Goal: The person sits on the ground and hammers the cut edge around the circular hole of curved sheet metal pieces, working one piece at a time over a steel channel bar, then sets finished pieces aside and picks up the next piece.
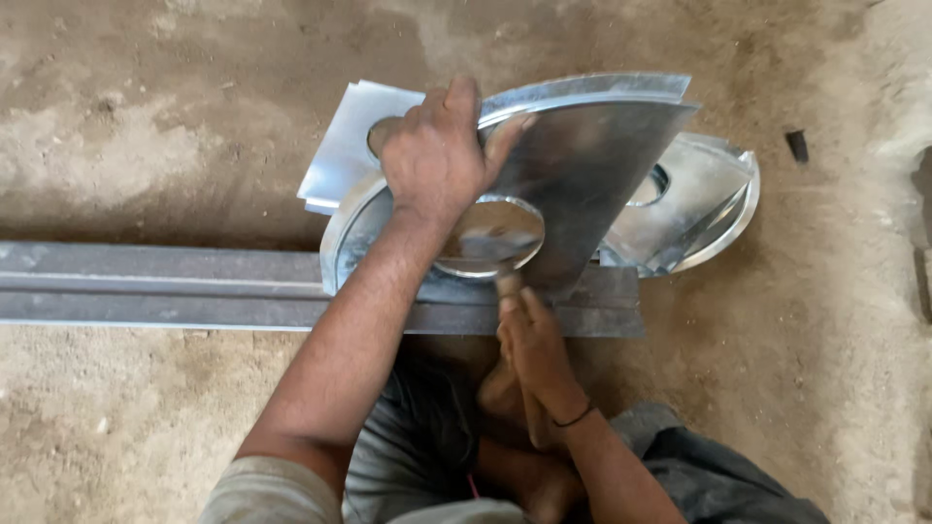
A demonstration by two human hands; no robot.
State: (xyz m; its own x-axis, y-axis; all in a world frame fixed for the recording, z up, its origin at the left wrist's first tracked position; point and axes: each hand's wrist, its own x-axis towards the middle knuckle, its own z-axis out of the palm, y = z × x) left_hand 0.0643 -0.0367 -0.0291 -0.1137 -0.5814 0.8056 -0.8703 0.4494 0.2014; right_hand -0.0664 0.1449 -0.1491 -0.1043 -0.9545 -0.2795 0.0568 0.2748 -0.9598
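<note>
Dirt floor [146,417] surrounds steel rail [194,286]; left hand [437,155] grips sheet-metal piece [582,175] edge.

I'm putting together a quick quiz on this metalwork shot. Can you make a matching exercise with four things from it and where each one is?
Things:
1. left hand
2. right hand
3. steel beam
4. flat sheet piece

Places:
A. lying across the dirt floor, under the work
B. gripping the top edge of the curved sheet-metal piece
C. on the ground behind the curved piece, upper left
D. low, just below the round hole, gripping something blurred

Pairs: 1-B, 2-D, 3-A, 4-C
</note>
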